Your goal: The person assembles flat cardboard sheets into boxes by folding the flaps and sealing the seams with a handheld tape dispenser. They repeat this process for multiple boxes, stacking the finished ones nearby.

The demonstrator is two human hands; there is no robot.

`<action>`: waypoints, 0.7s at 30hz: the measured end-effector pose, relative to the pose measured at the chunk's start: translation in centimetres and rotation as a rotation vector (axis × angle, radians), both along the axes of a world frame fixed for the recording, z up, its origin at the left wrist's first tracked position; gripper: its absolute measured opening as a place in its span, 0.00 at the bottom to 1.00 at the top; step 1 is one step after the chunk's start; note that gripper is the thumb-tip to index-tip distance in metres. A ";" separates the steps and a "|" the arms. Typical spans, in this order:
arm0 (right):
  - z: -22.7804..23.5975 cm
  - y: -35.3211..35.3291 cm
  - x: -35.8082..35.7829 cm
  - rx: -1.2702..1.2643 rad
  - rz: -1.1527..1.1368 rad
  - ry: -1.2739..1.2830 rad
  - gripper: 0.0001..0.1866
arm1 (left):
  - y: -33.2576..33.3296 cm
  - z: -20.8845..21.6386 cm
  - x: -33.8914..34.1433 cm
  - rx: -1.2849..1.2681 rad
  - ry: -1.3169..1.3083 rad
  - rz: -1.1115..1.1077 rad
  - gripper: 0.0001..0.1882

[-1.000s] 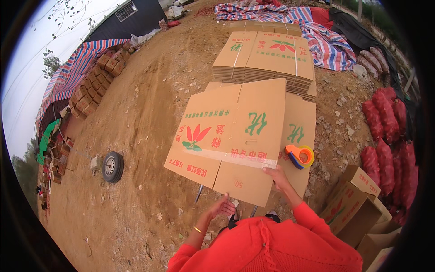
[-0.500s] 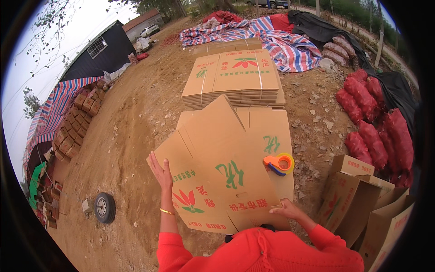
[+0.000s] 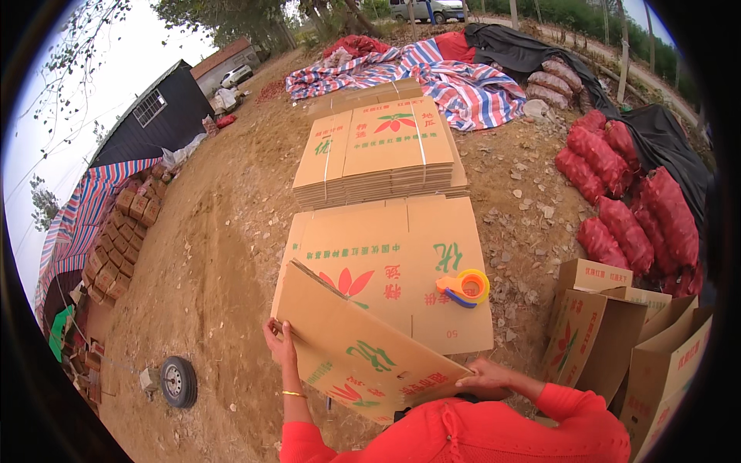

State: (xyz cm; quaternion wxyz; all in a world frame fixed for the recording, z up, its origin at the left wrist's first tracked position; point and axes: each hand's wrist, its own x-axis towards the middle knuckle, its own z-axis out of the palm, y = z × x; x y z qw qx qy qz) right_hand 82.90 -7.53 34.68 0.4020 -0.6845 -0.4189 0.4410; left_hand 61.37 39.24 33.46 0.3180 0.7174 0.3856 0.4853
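Note:
A folded-flat brown carton [image 3: 332, 328] with green and red printing is tilted in front of my body. My left hand [image 3: 282, 344] grips its left edge, fingers bent around the cardboard. At the lower right corner, my right hand [image 3: 486, 375] pinches the edge between thumb and fingers. Beyond it lies another flat carton [image 3: 347, 228], partly covered by the held one. An orange and blue tape dispenser [image 3: 450, 286] with a yellow roll rests on that carton's right side.
A strapped stack of flat cartons [image 3: 386, 147] stands farther ahead. Opened boxes [image 3: 575, 328] are at the lower right, below red mesh sacks [image 3: 617, 231]. A wheel [image 3: 178, 381] lies on the dirt at left. Striped sheeting [image 3: 471, 92] lies at the back.
The held carton has come down toward my body and tilted, uncovering more of the flat carton beneath. My left hand has lowered and closed on the edge. The view has shifted slightly.

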 end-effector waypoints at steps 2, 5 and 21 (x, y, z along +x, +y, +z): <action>0.4 -0.1 0.4 -0.043 0.049 0.008 0.24 | -0.2 0.0 -0.7 0.013 0.027 0.087 0.18; 1.6 -0.1 0.9 -0.063 0.103 0.062 0.23 | 1.7 0.0 -4.6 -0.020 0.001 0.120 0.21; -8.1 4.0 2.8 0.111 0.704 0.007 0.29 | -16.8 12.8 -9.8 0.494 0.052 0.448 0.25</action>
